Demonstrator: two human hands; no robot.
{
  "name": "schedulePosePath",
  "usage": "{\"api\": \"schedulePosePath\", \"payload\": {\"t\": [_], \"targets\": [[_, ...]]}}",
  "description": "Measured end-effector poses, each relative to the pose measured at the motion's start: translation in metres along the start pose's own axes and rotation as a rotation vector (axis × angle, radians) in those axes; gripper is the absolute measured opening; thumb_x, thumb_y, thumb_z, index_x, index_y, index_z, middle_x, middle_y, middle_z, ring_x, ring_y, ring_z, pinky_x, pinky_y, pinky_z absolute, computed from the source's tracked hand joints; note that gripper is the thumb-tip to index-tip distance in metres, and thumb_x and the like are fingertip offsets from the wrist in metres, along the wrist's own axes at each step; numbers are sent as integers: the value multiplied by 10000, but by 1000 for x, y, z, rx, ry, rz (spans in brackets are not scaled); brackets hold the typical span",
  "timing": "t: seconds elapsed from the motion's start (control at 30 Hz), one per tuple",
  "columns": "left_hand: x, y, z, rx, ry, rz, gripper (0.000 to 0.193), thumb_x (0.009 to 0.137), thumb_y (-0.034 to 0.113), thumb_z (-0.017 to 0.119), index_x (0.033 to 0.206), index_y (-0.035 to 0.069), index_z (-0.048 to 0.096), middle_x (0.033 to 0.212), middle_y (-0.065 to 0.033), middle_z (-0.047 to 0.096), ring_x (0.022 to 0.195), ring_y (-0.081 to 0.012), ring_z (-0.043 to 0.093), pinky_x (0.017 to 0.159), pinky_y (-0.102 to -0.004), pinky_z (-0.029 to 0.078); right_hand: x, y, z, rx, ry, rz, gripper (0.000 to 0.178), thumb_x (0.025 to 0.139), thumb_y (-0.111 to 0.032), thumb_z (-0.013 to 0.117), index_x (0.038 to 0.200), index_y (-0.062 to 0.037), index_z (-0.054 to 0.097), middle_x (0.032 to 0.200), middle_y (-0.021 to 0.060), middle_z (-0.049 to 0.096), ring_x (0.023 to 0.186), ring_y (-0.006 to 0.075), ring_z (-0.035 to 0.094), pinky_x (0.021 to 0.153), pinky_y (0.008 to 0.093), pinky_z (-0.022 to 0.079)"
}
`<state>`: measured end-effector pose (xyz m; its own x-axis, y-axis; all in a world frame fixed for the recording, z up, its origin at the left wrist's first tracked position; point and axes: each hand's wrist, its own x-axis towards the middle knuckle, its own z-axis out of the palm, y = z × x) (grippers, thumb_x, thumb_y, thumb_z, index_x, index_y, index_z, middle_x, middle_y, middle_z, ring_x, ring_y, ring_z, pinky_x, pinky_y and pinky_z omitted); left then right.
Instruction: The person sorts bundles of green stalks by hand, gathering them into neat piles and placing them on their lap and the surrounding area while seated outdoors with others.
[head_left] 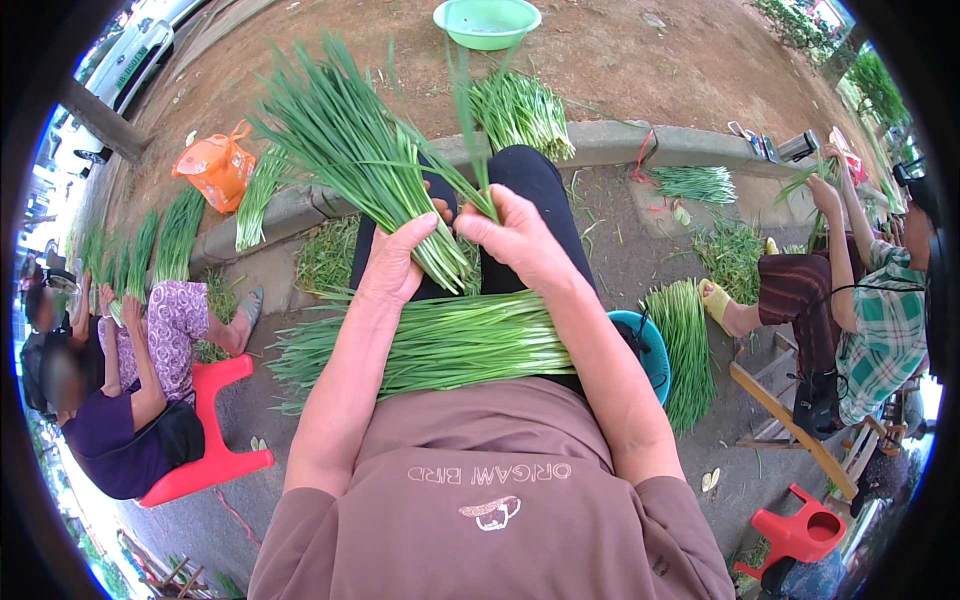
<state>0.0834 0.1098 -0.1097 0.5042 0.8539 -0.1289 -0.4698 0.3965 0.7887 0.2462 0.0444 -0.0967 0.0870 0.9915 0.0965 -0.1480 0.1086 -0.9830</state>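
Observation:
My left hand is closed around a thick bunch of garlic chives, pale stem ends towards me and green tips fanned out to the far left. Just right of it, my right hand pinches a few loose chive blades between thumb and fingers. Those blades point upward, and some cross towards the bunch. A larger pile of chives lies sideways across my lap, its pale ends to the right. Beyond my knees, another chive bundle rests on the kerb.
A green basin sits on bare soil ahead. An orange bag stands by the kerb. Right of me are a teal basket and more chives. People handle chives on both sides, one on a red stool.

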Motion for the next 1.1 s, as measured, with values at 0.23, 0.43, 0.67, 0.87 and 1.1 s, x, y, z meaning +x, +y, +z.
{"api": "schedulePosePath", "payload": {"t": [0.23,0.43,0.67,0.87,1.1], "targets": [[-1,0,3,98,-100,2,402,802,90,664,1169,-5,532,1076,-117,618,950,-232,631,869,-370,521,3,-4,2,-386,-42,132,332,789,-182,743,980,31,576,843,37,592,782,113,529,698,282,459],[-4,3,7,46,-91,19,376,788,42,649,1148,-17,557,1053,-105,638,944,-208,637,851,-342,524,0,-7,-3,-263,-30,142,359,806,-268,684,975,31,578,823,58,590,762,121,523,680,287,439],[1,-5,-4,105,-45,29,404,780,31,650,1166,-1,535,1071,-105,618,967,-213,621,878,-348,510,0,-6,-7,-218,-70,211,353,787,-228,672,988,53,599,834,87,622,797,131,553,715,296,462],[0,-5,-3,64,-2,42,360,762,34,707,1097,25,575,985,-62,632,890,-172,623,808,-320,525,-1,-11,-3,-186,-58,169,299,795,-178,674,985,48,626,817,73,637,760,111,555,683,284,464],[0,-5,-3,35,37,47,361,771,21,713,1100,30,564,948,-58,628,798,-163,626,719,-302,535,2,0,0,-277,-20,131,241,832,-173,652,942,41,636,755,75,638,712,111,563,664,299,470]]}}
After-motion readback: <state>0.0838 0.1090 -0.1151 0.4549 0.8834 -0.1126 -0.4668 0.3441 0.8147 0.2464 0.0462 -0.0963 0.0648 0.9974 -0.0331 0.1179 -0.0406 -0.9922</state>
